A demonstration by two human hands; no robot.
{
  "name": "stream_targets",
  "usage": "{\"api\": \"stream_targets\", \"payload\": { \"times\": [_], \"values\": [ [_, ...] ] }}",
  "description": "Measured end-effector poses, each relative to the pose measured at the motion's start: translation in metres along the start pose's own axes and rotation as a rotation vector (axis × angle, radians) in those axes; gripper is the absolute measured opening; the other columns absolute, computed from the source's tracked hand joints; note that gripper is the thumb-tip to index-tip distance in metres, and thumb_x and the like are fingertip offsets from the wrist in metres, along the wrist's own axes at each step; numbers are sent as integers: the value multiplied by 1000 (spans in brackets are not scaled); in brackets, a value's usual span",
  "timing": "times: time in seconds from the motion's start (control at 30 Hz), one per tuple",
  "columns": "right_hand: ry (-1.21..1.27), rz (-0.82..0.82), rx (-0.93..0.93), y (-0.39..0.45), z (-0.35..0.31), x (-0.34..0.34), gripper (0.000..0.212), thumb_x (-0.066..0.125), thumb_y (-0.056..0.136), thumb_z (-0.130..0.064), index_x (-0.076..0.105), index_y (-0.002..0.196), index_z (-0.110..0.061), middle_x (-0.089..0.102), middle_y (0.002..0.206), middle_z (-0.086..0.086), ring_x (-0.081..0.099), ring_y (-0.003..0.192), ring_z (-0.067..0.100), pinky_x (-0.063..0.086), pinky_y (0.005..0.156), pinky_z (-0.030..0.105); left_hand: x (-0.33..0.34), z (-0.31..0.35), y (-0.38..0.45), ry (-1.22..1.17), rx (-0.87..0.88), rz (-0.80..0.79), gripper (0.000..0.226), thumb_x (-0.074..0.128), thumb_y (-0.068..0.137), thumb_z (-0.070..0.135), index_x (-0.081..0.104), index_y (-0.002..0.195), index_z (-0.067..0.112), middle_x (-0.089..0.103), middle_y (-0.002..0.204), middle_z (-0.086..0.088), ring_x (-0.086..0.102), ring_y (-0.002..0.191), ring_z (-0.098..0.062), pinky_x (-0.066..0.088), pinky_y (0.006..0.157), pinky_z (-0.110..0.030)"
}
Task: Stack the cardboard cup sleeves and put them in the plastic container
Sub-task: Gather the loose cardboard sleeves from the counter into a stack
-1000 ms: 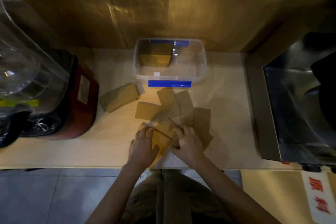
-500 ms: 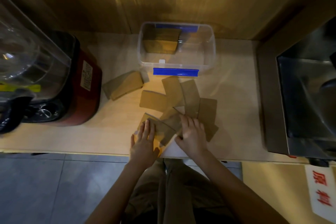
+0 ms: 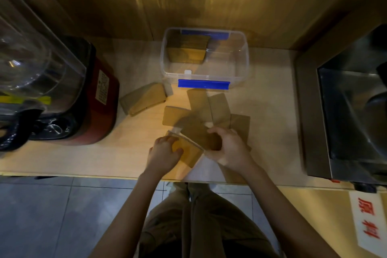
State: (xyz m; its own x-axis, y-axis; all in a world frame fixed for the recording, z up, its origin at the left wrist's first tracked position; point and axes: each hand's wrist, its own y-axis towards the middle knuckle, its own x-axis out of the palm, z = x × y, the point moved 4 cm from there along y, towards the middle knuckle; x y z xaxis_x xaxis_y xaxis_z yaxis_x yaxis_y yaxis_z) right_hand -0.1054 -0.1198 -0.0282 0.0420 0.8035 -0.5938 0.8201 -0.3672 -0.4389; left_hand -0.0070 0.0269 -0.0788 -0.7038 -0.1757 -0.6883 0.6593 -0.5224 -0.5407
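Note:
Several flat brown cardboard sleeves (image 3: pixel 211 109) lie fanned on the pale counter in front of a clear plastic container (image 3: pixel 240 73) with blue clips. Inside the container, at its back left, stands a stack of sleeves (image 3: pixel 186 51). Another stack of sleeves (image 3: pixel 144 100) lies on the counter left of the container. My left hand (image 3: pixel 164 154) grips a small stack of sleeves (image 3: pixel 188 153) near the counter's front edge. My right hand (image 3: pixel 229 147) curls around a single darker sleeve (image 3: pixel 201 134) lying across that small stack.
A red-based blender (image 3: pixel 62 94) with a clear jug stands at the left. A steel appliance (image 3: pixel 345 111) fills the right side. A wooden wall runs behind the counter. Grey floor tiles lie below the counter's front edge (image 3: pixel 83 175).
Both hands went from lying flat on the sleeves to curling around them. The left hand's small stack tilted up, and the right hand lifted a sleeve over it. The camera view shifted.

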Motion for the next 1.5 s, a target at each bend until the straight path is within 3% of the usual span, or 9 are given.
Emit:
{"api": "stream_targets", "payload": {
  "times": [0.17, 0.3, 0.4, 0.57, 0.77, 0.9, 1.07, 1.23, 1.5],
  "values": [
    [349, -3, 5, -8, -17, 13, 47, 72, 74, -17, 53, 116, -21, 53, 113, 1, 53, 102, 13, 45, 77, 20, -13, 16, -7, -1053, -96, -196, 40, 41, 78, 45, 57, 102, 17, 63, 102, -6, 54, 109, -28, 40, 84, -34],
    [425, -40, 7, -14, -31, 31, 48, 71, 72, -25, 52, 117, -26, 52, 115, 1, 52, 103, 17, 49, 84, 26, -8, 36, -19, -1575, -71, -260, 71, 65, 63, 55, 50, 120, 14, 60, 115, -12, 60, 106, -23, 54, 79, -36],
    [185, 51, -67, -13, -36, 40, 55, 62, 69, -35, 51, 122, -24, 54, 125, 5, 47, 112, 18, 41, 90, 28, -4, 43, -17, -1819, -166, -255, 77, 57, 67, 58, 44, 131, 17, 57, 129, -11, 54, 119, -24, 50, 89, -38],
    [-34, 50, -197, -8, -35, 44, 44, 62, 82, -33, 53, 123, -22, 50, 135, 0, 38, 122, 16, 32, 94, 26, -3, 41, -11, -1843, -180, -241, 54, 45, 80, 48, 48, 126, 19, 62, 112, -3, 57, 110, -18, 46, 91, -35],
    [102, 81, -78, 14, -26, 25, 19, 54, 89, -27, 69, 87, -17, 71, 85, 3, 58, 70, -4, 42, 63, 9, 0, 13, -7, -1764, -326, -298, 28, 48, 85, 36, 60, 97, 14, 63, 69, 0, 62, 65, -14, 46, 73, -31],
    [-105, 227, 45, 49, -15, 15, 22, 52, 90, -22, 58, 110, -17, 66, 105, 9, 60, 98, 21, 53, 84, 37, -3, 3, -7, -1789, -339, -326, 27, 49, 84, 35, 62, 93, 13, 62, 66, -2, 61, 60, -14, 48, 68, -29],
    [-367, 138, 112, 95, -6, 28, 56, 54, 87, -38, 33, 137, -23, 35, 144, 14, 32, 129, 31, 35, 102, 43, -5, -3, -6, -1798, -343, -300, 28, 54, 80, 35, 65, 90, 11, 64, 66, -4, 61, 62, -15, 50, 72, -30],
    [-526, 177, 124, 98, 2, 45, 56, 52, 87, -44, 34, 135, -23, 29, 145, 15, 28, 130, 32, 32, 104, 44, -5, -6, -4, -1810, -380, -255, 27, 52, 83, 33, 64, 93, 12, 68, 70, -3, 64, 67, -16, 47, 78, -30],
    [-181, 257, 166, 97, 5, 32, 53, 70, 75, -27, 50, 122, -15, 50, 130, 11, 38, 122, 30, 37, 102, 40, -3, -4, 0, -1893, -422, -268, 27, 53, 81, 33, 64, 93, 11, 67, 77, -4, 59, 75, -18, 44, 79, -31]
  ]
}}
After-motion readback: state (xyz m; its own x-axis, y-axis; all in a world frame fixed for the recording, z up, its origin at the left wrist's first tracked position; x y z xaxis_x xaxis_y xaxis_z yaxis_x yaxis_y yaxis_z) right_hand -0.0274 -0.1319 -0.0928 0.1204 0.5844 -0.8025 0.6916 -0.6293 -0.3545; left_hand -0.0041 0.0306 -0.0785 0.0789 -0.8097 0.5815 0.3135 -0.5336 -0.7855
